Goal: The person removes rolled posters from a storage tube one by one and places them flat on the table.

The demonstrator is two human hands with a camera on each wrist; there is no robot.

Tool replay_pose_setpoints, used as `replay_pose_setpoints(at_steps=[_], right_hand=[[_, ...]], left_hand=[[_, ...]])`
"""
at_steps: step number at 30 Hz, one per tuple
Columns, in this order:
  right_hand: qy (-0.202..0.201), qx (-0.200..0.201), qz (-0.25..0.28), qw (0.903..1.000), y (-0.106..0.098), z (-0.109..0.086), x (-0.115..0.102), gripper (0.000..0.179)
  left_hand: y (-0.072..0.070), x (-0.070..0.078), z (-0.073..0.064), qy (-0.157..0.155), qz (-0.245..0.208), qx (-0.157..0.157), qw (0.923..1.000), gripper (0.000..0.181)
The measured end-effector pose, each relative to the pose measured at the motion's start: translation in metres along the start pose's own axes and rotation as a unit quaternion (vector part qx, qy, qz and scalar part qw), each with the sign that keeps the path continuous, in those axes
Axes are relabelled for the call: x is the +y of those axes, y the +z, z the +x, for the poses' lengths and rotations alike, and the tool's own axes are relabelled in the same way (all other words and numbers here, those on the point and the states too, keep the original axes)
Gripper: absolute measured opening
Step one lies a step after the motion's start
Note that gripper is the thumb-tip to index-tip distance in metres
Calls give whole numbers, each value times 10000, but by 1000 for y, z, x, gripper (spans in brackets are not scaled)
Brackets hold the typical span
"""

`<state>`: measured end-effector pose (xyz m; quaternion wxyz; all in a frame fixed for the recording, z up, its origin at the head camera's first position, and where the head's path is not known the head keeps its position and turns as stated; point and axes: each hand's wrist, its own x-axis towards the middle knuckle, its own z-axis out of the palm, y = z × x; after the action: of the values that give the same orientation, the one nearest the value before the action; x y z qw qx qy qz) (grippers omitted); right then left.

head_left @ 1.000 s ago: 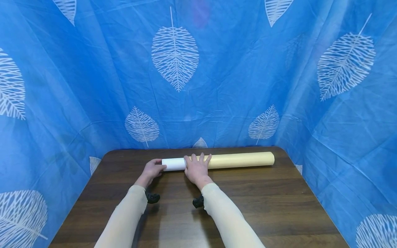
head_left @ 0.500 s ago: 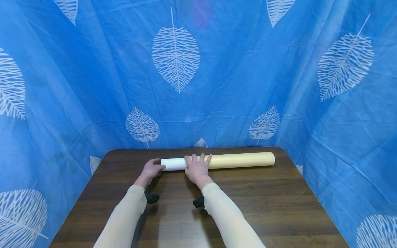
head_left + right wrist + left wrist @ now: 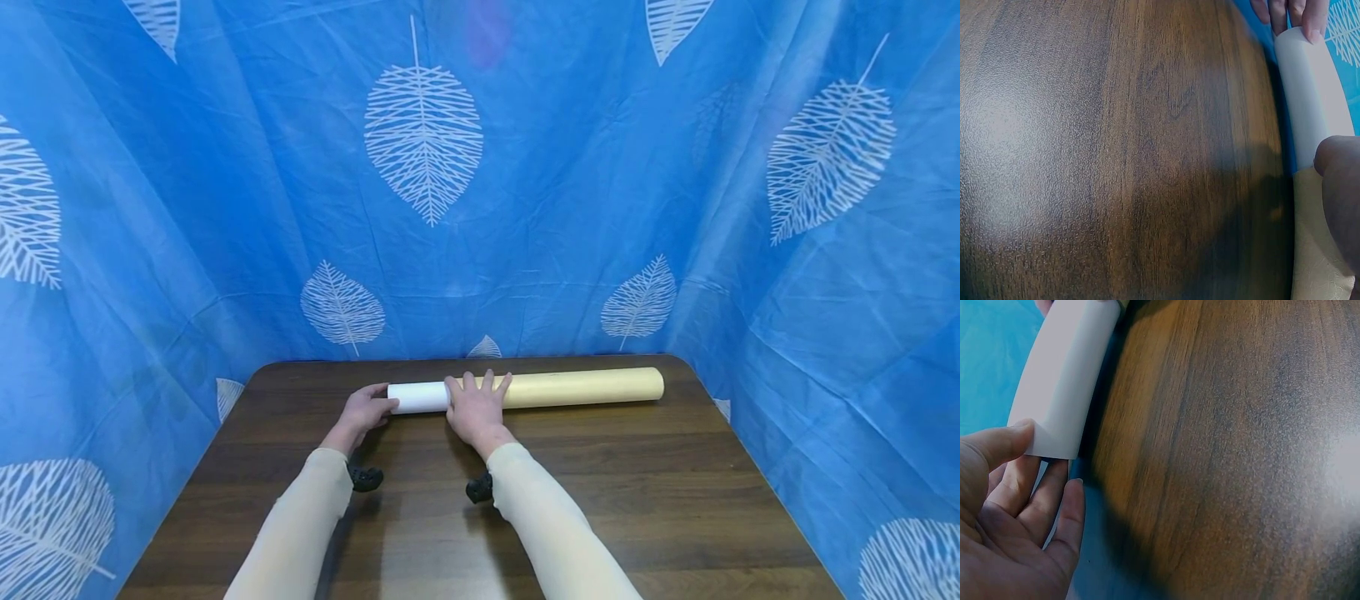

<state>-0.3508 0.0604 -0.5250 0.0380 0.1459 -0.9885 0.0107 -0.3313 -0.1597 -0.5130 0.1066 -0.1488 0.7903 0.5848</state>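
The cream tube (image 3: 585,387) lay lengthwise across the counter (image 3: 637,483), the far edge of the counter just beyond it. From its left end the white tube (image 3: 417,397) stuck out in the same line, so the two were probably nested, one inside the other, though the overlap itself was covered.

The right hand (image 3: 477,410) lay over the left end of the cream tube, fingers spread across its top to the far side and thumb on the near side. It held the cream tube there, a hold that would keep a round thing from rolling or sliding. The left hand (image 3: 363,410), left of the cream tube, was only partly closed and pinched the tip of the white tube. A hold at the very end like that would suit drawing along the length without squeezing the wall.

The head view alone showed the cream tube's right end and the leaf-print curtain (image 3: 540,208) in full behind it. The left wrist view added the left hand's pinch: thumb on the outside, some fingertips lost at a dark gap in the end, whether inside or underneath I could not tell. The right wrist view brought out the line where white met cream beside the right thumb, and fine creases on the cream tube that the head view did not show.
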Motion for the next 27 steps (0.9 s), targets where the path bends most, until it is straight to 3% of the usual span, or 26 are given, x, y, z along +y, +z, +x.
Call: replay_pose_setpoints(at_steps=[27], right_hand=[[-7, -1, 93, 10000, -2, -1, -1, 53]], left_hand=[[-9, -4, 3, -55, 77, 0, 10000, 61]])
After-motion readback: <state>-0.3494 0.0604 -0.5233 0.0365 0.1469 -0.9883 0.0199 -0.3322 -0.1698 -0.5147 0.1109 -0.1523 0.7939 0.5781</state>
